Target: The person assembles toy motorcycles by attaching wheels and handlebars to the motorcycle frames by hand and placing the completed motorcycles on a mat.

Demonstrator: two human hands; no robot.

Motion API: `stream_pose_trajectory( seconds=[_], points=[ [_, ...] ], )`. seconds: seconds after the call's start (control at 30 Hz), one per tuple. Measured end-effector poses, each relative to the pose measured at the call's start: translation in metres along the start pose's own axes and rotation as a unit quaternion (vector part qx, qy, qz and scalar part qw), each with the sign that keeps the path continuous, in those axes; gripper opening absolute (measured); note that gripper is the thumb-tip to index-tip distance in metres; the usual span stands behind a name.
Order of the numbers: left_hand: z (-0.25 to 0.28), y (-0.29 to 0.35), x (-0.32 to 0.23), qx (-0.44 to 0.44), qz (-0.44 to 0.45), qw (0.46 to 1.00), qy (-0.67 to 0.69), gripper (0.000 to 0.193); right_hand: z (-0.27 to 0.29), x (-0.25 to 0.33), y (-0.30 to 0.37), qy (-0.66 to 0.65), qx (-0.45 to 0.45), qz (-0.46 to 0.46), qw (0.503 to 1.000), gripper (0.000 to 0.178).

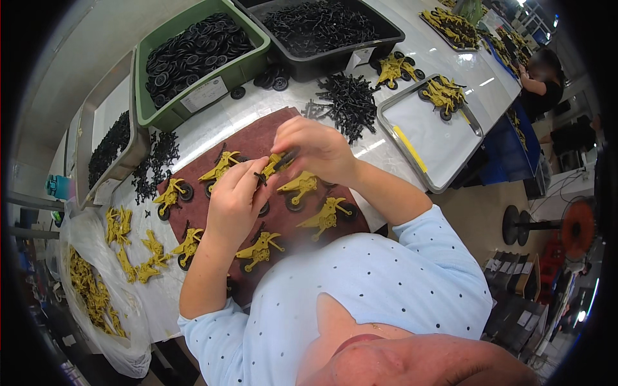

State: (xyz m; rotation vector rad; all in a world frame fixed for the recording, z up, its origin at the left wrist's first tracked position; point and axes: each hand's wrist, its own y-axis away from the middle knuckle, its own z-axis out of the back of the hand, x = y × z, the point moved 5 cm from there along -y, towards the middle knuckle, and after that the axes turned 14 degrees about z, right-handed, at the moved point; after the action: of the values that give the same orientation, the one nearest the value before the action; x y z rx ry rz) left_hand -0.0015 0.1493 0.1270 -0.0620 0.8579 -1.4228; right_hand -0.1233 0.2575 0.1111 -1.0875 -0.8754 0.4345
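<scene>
Over a dark red mat (286,219), a yellow toy motorcycle (273,166) is held between my two hands. My left hand (233,202) pinches one end of its frame with thumb and fingertips. At the other end, the closed fingers of my right hand (315,151) grip a black wheel (288,157), which touches the yellow frame. Exactly how the two parts fit is hidden by the fingers. Around my hands lie several partly built yellow motorcycles with black wheels, such as one motorcycle (325,215) near my chest and another motorcycle (221,166) beyond my left hand.
A green bin (261,55) of black wheels and a black bin (393,40) of small black parts stand at the back. Loose black pieces (347,106) are piled before them. Right is a metal tray (428,138); left, a plastic bag (132,309) of yellow parts. A co-worker (544,80) sits far right.
</scene>
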Motion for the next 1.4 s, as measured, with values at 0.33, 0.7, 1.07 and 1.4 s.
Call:
stream_pose_trajectory(
  seconds=[0.33, 0.7, 1.07, 1.4],
  points=[
    [0.000, 0.009, 0.040, 0.137, 0.145, 0.937, 0.288, 0.062, -0.003, -0.014, 0.014, 0.032, 0.060, -0.085, 0.994, 0.035],
    [0.002, 0.019, 0.036, 0.010, 0.252, 0.917, 0.308, 0.033, 0.004, -0.033, 0.021, -0.130, -0.078, -0.185, 0.971, 0.051],
    [-0.005, 0.026, 0.039, -0.005, 0.217, 0.916, 0.336, 0.024, -0.012, -0.020, 0.016, 0.083, 0.062, -0.110, 0.989, 0.040],
    [-0.013, 0.023, 0.055, -0.008, 0.284, 0.895, 0.343, 0.017, -0.022, -0.025, 0.029, 0.124, 0.049, -0.197, 0.971, 0.036]
  ],
)
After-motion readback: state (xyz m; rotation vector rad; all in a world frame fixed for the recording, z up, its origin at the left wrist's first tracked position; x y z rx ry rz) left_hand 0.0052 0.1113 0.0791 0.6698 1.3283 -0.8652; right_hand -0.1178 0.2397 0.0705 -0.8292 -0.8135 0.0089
